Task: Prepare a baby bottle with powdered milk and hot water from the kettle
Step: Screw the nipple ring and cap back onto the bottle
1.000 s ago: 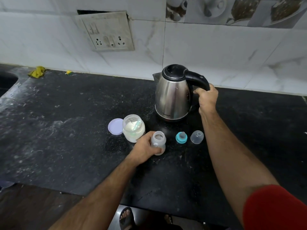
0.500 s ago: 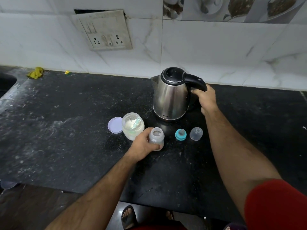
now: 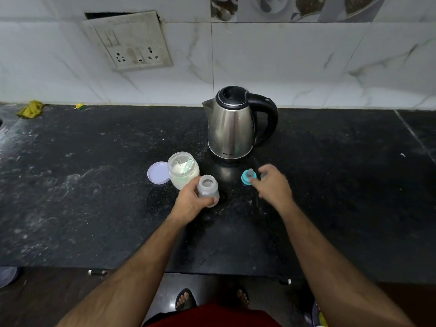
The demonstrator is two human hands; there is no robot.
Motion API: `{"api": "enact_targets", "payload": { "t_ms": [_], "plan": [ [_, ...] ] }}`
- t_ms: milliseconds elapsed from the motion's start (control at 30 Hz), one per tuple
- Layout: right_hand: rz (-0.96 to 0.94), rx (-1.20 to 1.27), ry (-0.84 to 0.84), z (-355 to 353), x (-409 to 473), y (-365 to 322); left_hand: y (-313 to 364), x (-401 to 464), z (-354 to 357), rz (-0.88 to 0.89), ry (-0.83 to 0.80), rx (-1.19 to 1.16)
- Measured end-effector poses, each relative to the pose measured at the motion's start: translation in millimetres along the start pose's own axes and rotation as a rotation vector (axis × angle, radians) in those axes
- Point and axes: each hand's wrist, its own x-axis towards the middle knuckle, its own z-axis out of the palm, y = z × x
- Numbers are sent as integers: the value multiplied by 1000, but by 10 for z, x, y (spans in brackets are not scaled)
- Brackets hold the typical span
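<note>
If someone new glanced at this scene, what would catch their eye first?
Probably the shiny steel kettle standing near the back of the dark counter. In front of it, the left hand grips an open baby bottle beside the open powder jar, while the right hand reaches by the teal teat ring.

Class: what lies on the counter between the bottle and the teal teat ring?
Head view: nothing; bare black counter separates the bottle from the teat ring.
</note>
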Motion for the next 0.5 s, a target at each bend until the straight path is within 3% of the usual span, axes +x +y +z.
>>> {"api": "enact_targets", "payload": {
  "t_ms": [100, 333, 500],
  "plan": [
    [64, -232, -76, 234, -198, 63, -17, -68, -1, -2, 0, -4],
    [57, -238, 85, 438, -96, -86, -66, -212, 65, -6, -12, 4],
    [73, -290, 98, 465, 29, -97, -114, -266, 82, 0, -23, 29]
  ]
}}
